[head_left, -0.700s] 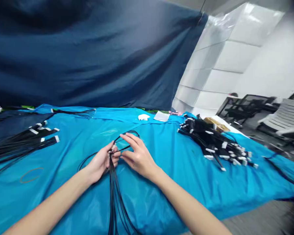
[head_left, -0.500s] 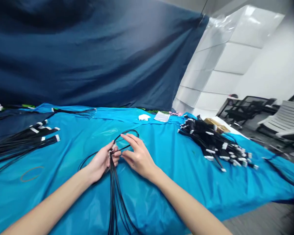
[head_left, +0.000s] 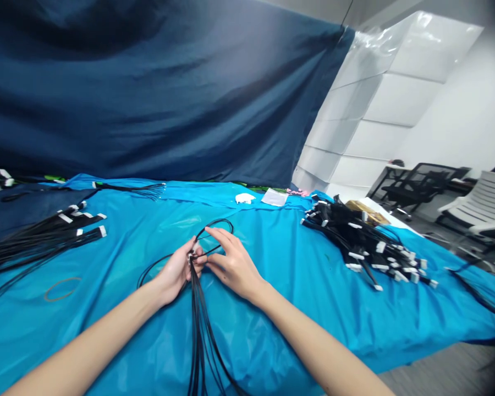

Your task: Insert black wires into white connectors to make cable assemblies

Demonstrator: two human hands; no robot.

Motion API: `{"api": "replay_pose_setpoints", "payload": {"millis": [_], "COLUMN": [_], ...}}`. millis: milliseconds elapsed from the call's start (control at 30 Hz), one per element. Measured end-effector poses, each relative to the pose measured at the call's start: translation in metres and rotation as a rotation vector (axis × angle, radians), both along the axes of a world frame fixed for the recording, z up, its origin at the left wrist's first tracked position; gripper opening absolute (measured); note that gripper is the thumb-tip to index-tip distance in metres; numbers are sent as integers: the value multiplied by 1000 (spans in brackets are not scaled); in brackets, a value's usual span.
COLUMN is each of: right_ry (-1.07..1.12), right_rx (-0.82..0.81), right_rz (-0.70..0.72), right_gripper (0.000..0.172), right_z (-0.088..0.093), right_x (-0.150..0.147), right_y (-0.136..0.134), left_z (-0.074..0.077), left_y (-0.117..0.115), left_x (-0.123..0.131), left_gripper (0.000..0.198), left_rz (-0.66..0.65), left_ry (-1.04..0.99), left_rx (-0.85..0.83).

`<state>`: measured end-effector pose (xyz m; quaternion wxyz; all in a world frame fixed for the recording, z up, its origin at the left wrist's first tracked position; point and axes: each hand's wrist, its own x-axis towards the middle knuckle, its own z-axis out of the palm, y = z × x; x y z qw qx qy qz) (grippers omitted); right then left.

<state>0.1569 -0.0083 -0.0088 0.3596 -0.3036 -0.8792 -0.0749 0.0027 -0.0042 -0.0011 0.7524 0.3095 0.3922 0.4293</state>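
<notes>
A bundle of thin black cables [head_left: 197, 330] hangs from my left hand [head_left: 179, 272], which is closed around it. Small white connector ends [head_left: 191, 257] show between the thumb and fingers of that hand. From the grip, part of the bundle curves up into a loop [head_left: 223, 221], and another bend sticks out left of the wrist. My right hand [head_left: 233, 264] is at the loop, its fingertips bent around the cables close to the left fingers. The exact contact of the right thumb is partly hidden.
Blue sheeting [head_left: 280, 319] covers the table. Black cable bundles with white ends [head_left: 45, 236] lie at left, near an orange rubber band [head_left: 63, 289]. A larger pile of black cables [head_left: 363, 236] lies at right. Crumpled white paper [head_left: 245, 198] and a clear bag [head_left: 274, 197] sit behind.
The view has shifted slightly, moving the table things a little to the right. My left hand is slightly nearer the right one; both keep their hold on the cables.
</notes>
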Motion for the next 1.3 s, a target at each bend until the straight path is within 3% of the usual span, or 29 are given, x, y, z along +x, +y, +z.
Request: {"api": "replay_pose_setpoints", "payload": {"millis": [167, 633, 1300], "right_ry": [-2, 23, -32], "right_rx": [-3, 73, 19], "right_rz": [19, 95, -12], "right_gripper": [16, 19, 18], "right_z": [0, 5, 5], "right_x": [0, -2, -1], "right_y": [-1, -4, -4], "left_z": [-1, 6, 5], "left_y": [1, 0, 1], "left_x": [-1, -2, -1], "left_gripper": [36, 29, 34], "left_rz": [40, 23, -22], "left_ry": [68, -43, -40], "left_rx": [65, -9, -69]}}
